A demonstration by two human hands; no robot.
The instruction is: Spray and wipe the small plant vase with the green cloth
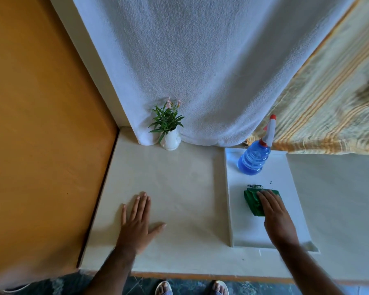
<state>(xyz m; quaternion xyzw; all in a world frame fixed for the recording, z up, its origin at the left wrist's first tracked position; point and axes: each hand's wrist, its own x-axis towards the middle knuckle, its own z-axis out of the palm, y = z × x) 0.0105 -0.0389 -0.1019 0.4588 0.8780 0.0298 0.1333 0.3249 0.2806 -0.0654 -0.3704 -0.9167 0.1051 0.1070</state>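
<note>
A small white vase [171,139] with green leaves and pink flowers stands at the back of the pale counter, against a white towel. A blue spray bottle [253,159] with a white and red trigger stands at the far end of a white tray [235,209]. The folded green cloth [252,201] lies in the middle of that tray. My right hand [274,213] lies flat on top of the cloth, fingers straight and covering its right part. My left hand [136,222] rests palm down on the bare counter, fingers spread, well in front of the vase.
An orange wooden panel [41,135] bounds the counter on the left. A white towel [200,71] and a striped yellow cloth [332,107] hang behind it. The counter's front edge [200,275] runs just above my sandalled feet.
</note>
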